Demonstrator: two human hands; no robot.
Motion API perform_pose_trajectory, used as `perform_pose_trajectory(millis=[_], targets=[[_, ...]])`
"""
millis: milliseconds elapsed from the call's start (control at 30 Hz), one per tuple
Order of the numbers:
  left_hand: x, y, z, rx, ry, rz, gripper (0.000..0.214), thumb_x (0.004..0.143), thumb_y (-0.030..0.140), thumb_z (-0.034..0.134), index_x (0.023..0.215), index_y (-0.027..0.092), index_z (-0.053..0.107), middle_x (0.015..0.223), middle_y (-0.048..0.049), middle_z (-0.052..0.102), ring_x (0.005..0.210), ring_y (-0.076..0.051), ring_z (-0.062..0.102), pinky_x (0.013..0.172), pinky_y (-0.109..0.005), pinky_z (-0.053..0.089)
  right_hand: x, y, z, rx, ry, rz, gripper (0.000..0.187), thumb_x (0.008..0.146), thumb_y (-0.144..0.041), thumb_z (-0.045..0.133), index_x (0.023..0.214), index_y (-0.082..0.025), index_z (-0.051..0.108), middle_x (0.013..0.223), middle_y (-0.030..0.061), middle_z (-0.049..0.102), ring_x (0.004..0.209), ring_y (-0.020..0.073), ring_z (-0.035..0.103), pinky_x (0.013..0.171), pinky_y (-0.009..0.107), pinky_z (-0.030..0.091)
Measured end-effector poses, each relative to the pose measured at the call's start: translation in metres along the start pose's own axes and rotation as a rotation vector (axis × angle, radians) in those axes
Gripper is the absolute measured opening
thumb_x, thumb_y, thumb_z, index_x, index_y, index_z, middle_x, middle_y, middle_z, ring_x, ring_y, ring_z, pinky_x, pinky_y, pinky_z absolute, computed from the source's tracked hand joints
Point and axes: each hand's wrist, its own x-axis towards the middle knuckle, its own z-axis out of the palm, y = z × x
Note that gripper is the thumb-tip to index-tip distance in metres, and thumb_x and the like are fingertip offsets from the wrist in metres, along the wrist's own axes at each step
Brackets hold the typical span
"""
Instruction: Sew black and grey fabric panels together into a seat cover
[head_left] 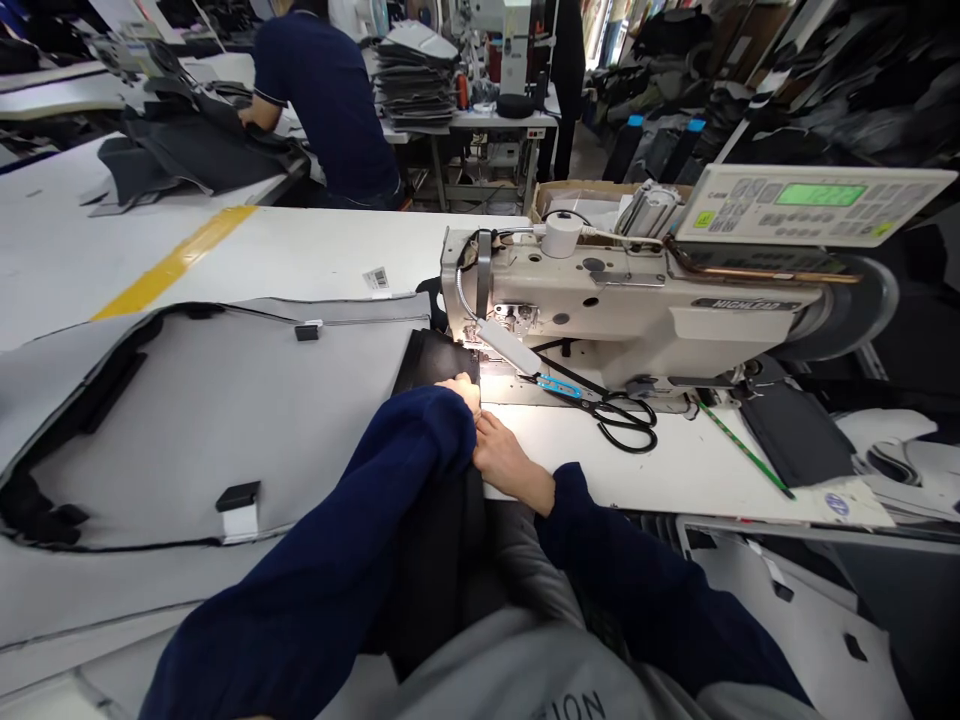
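Note:
A black leather-like piece (437,362) lies beside the needle area of the sewing machine (630,310) and hangs down toward my lap. My left hand (463,392) is on this piece just in front of the needle, its fingers bent and partly hidden by the dark blue sleeve. Close by, my right hand (506,458) has its fingers closed on the right edge of the same piece. A large grey panel (300,410) with black edging and small black tabs spreads over the table to the left. The machine's lamp lights the stitching spot.
Black-handled scissors (627,422) and blue thread snips (559,386) lie right of my hands. A green stick (746,450) rests farther right. Above the machine sits a control panel (817,205). A co-worker (326,100) sits beyond the table (315,245), near a stack of dark pieces (416,80).

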Motion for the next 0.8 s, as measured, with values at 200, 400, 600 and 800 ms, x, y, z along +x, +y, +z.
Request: perform_pose_trajectory(millis=[200, 400, 600, 800], targets=[[0.001, -0.002, 0.012, 0.007, 0.079, -0.052, 0.052, 0.082, 0.024, 0.047, 0.128, 0.001, 0.048, 0.114, -0.0237, 0.054, 0.09, -0.033, 0.064, 0.074, -0.04, 0.049, -0.01, 0.021, -0.021, 0.171, -0.017, -0.043, 0.022, 0.079, -0.008, 0.053, 0.095, -0.015, 0.066, 0.104, 0.009, 0.066, 0.103, 0.0212, 0.054, 0.098, 0.039, 0.037], [-0.019, -0.005, 0.031, -0.011, 0.257, -0.004, 0.052, 0.091, 0.031, 0.032, 0.136, 0.007, 0.044, 0.116, -0.0177, 0.054, 0.102, -0.028, 0.057, 0.075, -0.036, 0.05, -0.02, 0.086, -0.058, -0.011, 0.027, 0.563, 0.029, 0.094, -0.022, 0.037, 0.101, -0.016, 0.064, 0.104, 0.0107, 0.064, 0.097, 0.0214, 0.057, 0.084, 0.032, 0.043], [-0.026, -0.002, 0.032, -0.056, 0.239, 0.006, 0.049, 0.092, 0.033, 0.035, 0.134, 0.011, 0.047, 0.115, -0.0164, 0.053, 0.105, -0.028, 0.055, 0.073, -0.036, 0.049, -0.002, 0.137, -0.069, -0.265, -0.278, 0.738, 0.026, 0.09, -0.012, 0.039, 0.101, -0.008, 0.062, 0.106, 0.0197, 0.058, 0.1, 0.0284, 0.057, 0.075, 0.034, 0.047], [-0.036, -0.014, 0.037, -0.505, 0.164, 0.088, 0.031, 0.09, 0.025, 0.039, 0.107, 0.017, 0.063, 0.097, -0.0092, 0.06, 0.085, -0.02, 0.061, 0.07, -0.03, 0.05, -0.028, 0.112, -0.081, -0.296, -0.273, 0.729, 0.029, 0.09, -0.009, 0.033, 0.105, -0.009, 0.057, 0.106, 0.0175, 0.057, 0.079, 0.0225, 0.064, 0.07, 0.034, 0.049]])
